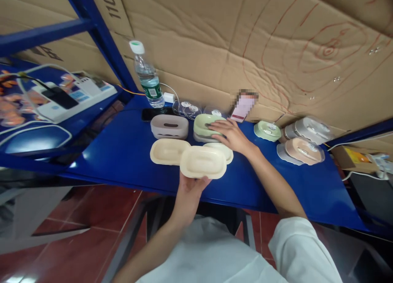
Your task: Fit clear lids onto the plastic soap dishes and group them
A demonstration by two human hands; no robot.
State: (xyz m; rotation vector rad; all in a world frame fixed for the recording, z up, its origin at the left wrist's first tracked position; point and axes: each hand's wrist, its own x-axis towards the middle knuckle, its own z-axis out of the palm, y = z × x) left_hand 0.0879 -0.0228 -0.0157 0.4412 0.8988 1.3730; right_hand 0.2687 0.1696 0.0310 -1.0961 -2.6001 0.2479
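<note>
My left hand (192, 189) grips a cream oval tray (203, 162) from below, at its near edge. Behind that tray lie another cream tray (170, 151) on the left and a paler one (227, 152), partly covered, on the right. My right hand (230, 133) rests with spread fingers on a green oval dish (205, 122), which sits on a grey piece (205, 138). To the left of the green dish stands a greyish-mauve oval dish (169, 126) with a slot in its top.
A water bottle (150, 84) stands at the back left, near a dark phone (156, 113). A lit phone (243, 109) leans on the cardboard wall (196, 41). Lidded dishes, green (267, 130) and peach (305, 151), sit on the blue table (107, 152) at right.
</note>
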